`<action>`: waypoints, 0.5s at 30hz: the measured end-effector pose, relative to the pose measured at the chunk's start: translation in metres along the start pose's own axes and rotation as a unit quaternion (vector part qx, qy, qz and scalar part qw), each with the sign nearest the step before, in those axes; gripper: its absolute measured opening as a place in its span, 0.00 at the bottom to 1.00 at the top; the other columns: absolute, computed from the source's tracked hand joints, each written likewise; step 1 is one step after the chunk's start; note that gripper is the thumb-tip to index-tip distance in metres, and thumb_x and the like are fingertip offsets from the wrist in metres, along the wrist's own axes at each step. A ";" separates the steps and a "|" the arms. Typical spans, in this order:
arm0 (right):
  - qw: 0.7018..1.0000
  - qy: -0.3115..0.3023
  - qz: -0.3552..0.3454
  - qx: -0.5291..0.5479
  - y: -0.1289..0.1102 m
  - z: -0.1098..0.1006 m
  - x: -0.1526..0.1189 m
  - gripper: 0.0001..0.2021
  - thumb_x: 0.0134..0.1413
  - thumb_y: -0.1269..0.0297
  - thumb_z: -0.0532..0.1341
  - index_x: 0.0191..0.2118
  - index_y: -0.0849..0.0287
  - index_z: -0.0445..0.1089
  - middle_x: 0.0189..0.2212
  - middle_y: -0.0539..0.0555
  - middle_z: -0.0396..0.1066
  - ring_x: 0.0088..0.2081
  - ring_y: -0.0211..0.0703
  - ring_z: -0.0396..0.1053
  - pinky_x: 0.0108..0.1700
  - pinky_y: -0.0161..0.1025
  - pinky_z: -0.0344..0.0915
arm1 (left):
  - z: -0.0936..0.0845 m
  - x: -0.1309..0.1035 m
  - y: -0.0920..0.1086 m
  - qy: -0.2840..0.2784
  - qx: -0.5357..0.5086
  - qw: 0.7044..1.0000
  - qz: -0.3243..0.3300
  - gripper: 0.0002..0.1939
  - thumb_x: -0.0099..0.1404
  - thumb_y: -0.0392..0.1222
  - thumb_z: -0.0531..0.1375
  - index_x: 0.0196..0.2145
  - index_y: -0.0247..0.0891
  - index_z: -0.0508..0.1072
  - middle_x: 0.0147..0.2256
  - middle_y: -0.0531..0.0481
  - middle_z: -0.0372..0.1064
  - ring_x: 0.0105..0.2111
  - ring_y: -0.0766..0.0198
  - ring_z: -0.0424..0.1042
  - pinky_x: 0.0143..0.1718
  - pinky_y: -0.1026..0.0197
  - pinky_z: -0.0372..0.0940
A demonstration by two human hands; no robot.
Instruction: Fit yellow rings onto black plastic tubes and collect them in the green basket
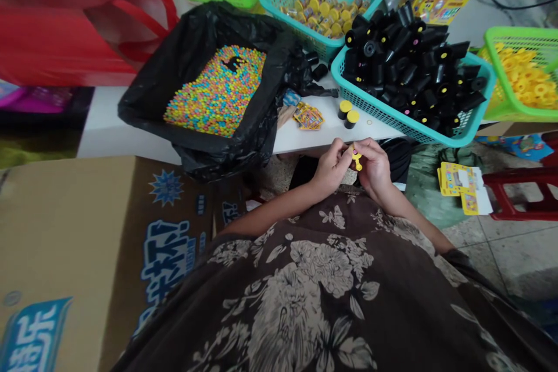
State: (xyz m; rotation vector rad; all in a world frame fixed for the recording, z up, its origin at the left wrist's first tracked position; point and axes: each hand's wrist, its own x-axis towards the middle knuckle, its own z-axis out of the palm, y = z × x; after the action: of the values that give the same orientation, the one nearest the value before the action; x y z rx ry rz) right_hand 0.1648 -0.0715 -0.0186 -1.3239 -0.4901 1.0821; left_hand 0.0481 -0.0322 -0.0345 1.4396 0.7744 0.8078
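Observation:
My left hand (332, 165) and my right hand (375, 167) meet in front of the table edge, fingers pinched around a small yellow plastic piece (357, 160). It has a rounded knob at its lower end and a pink spot near the top. Fingers hide part of it. Just beyond my hands, two small black cups with yellow lids (348, 115) stand upright on the white table (300, 140). To their left lies a little pile of printed yellow stickers or cards (308, 117). A turquoise basket (392, 116) heaped with black plastic cups (405, 64) sits beyond my right hand.
A black plastic bag (152, 93) of colourful candy beads (218, 93) lies open at left. Behind are a turquoise basket (270, 3) of yellow-lidded pots and a green basket (490, 70) of yellow pieces. A cardboard box (65, 232) stands left, a red stool (523, 186) right.

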 end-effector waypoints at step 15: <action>0.996 0.040 -0.037 -0.064 0.005 -0.006 0.007 0.16 0.43 0.48 0.72 0.31 0.54 0.77 0.21 0.46 0.72 0.18 0.36 0.62 0.18 0.35 0.50 | -0.011 0.006 -0.002 -0.075 -0.105 0.987 -0.097 0.24 0.63 0.61 0.70 0.40 0.40 0.68 0.21 0.59 0.67 0.14 0.70 0.63 0.14 0.66 0.54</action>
State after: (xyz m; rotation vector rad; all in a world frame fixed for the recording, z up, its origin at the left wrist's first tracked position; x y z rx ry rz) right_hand 0.1713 -0.0694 -0.0269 -1.4445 -0.5523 0.9450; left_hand 0.0419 -0.0213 -0.0365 1.2011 0.6805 0.6047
